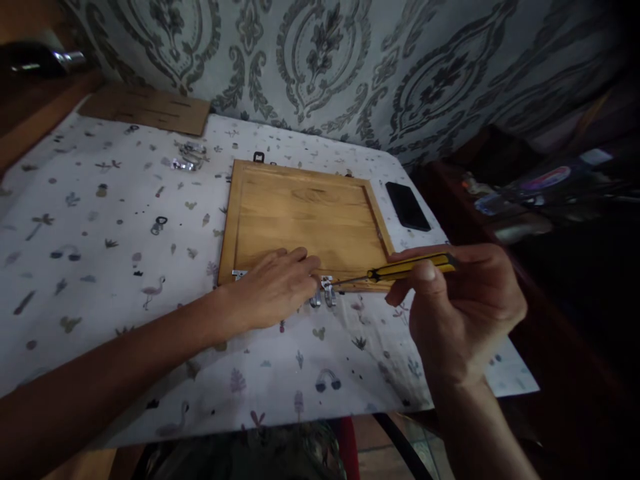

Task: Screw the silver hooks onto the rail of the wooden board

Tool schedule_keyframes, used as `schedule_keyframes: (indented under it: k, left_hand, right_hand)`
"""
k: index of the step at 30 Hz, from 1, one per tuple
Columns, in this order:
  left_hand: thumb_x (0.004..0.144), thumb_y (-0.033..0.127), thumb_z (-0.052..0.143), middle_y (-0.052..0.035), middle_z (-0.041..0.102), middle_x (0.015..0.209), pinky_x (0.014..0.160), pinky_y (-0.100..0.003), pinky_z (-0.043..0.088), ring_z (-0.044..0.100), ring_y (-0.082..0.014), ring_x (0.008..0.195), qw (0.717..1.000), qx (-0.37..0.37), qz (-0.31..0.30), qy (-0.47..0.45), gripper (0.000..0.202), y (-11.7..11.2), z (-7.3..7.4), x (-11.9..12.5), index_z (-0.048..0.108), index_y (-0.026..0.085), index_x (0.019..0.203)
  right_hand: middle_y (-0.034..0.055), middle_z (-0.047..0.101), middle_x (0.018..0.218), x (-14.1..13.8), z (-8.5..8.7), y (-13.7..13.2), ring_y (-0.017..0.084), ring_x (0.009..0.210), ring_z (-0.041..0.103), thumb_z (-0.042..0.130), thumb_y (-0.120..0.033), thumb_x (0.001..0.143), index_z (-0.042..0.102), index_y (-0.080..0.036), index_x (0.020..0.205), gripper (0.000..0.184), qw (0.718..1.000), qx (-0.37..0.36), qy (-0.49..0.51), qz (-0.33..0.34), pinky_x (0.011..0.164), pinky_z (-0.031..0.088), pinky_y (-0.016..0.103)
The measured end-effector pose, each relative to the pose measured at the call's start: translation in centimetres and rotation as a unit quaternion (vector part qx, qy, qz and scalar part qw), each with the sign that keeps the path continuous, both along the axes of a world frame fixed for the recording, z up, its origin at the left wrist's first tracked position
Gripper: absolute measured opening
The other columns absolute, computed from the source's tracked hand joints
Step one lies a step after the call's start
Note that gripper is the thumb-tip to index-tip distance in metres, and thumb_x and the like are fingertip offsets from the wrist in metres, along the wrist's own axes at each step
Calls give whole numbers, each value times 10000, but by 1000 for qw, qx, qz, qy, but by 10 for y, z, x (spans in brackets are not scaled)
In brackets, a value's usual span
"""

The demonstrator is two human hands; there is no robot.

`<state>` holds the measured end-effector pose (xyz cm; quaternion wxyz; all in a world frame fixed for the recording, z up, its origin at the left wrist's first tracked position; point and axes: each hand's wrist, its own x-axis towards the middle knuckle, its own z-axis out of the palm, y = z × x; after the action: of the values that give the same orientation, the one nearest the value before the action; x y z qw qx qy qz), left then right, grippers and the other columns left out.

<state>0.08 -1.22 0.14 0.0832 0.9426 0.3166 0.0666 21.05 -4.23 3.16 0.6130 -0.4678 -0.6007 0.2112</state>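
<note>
A framed wooden panel, like a small cabinet door, lies flat on the cloth-covered table. A shiny metal hinge sits at its near edge. My left hand rests over that edge with bent fingers, the fingertips at the hinge; the thumb is hidden. Part of another metal fitting shows left of this hand. My right hand grips a yellow-and-black screwdriver by its handle. The shaft points left, its tip at or very near the hinge; contact cannot be made out.
Loose metal hinges lie at the back left, before a brown cardboard piece. A black phone lies right of the panel. The printed tablecloth meets a patterned wall. Dark clutter stands beyond the table's right edge.
</note>
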Motion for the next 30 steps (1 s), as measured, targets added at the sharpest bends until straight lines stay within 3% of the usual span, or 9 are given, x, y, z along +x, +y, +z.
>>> schedule_keyframes:
  k: [4, 8, 10, 18, 24, 30]
  left_hand:
    - [1034, 153, 486, -68, 646, 1071, 705, -353, 365, 551, -214, 1025, 1000, -7, 5, 8, 194, 0, 2, 1, 679, 169, 1039]
    - [1038, 142, 466, -70, 648, 1120, 712, -356, 365, 555, -221, 1053, 999, -29, 0, 24, 225, 1, 4, 1, 690, 164, 1029]
    - [1037, 141, 470, -73, 647, 1107, 714, -354, 369, 556, -220, 1056, 1000, -21, 0, 15, 222, 1, 4, 0, 690, 164, 1052]
    - [1028, 138, 479, -74, 649, 1048, 728, -352, 400, 575, -217, 1020, 1000, 8, 2, 14, 211, 1, -1, 0, 683, 158, 1080]
    - [988, 75, 497, -77, 644, 980, 724, -341, 428, 580, -213, 972, 1000, 29, -7, 3, 216, 2, 2, 0, 678, 152, 1077]
    - [1008, 118, 491, -80, 652, 1015, 754, -351, 451, 579, -215, 958, 1000, 12, -18, 4, 221, 2, 3, -1, 673, 145, 1129]
  right_hand:
    - [3, 772, 843, -3, 2, 1, 121, 447, 610, 801, -332, 860, 579, -251, 878, 237, 1000, -7, 3, 15, 394, 475, 273]
    - [-1, 739, 896, 1, 6, 1, 133, 508, 645, 721, -372, 927, 663, -288, 1154, 250, 997, -37, -40, 56, 509, 563, 329]
    - [5, 732, 927, 4, 7, 1, 138, 527, 658, 679, -369, 957, 678, -299, 1206, 259, 995, -48, -54, 72, 547, 584, 355]
    - [3, 775, 904, 2, 6, 5, 101, 482, 637, 756, -325, 903, 652, -241, 924, 135, 997, -13, -30, 76, 448, 533, 266]
    - [16, 770, 843, 2, 2, 4, 107, 466, 645, 739, -296, 918, 645, -207, 923, 130, 998, 13, -12, 55, 418, 523, 253]
    - [16, 771, 866, 6, -3, 2, 101, 491, 653, 712, -284, 942, 650, -215, 966, 96, 999, 26, -10, 41, 438, 533, 247]
